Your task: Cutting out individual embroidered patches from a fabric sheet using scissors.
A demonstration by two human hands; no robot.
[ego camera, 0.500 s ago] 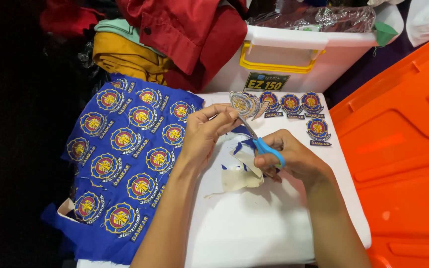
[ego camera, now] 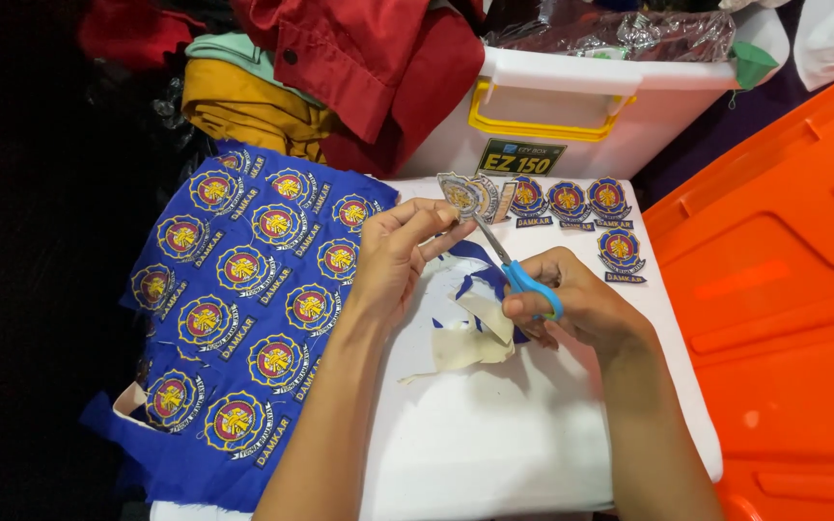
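I see the white table (ego camera: 494, 444) under both hands, and left of the left fingers a big blue cloth sheet (ego camera: 243, 318) of round badges hangs over the table edge. If an elbow drags it, I judge the whole sheet could slide off. Beyond the fingertips stands a white bin (ego camera: 571, 106); right of the right hand is an orange lid (ego camera: 784, 289).

My left hand (ego camera: 393, 256) has its fingers pinched together on a single badge (ego camera: 460, 193), held up just past the fingertips. My right hand (ego camera: 571, 304) has its fingers closed through the blue handles of the scissors (ego camera: 509, 265), the blades reaching up to the badge's edge. The blades sit very near the left fingertips, so a quick snip could nick a finger, or bite into the stitched border if the badge twists.

Under the right fingers lie pale scraps (ego camera: 470, 338); they could snag the blades. Beyond them, cut badges (ego camera: 571, 203) lie in a row near the table's far edge and could be knocked off.
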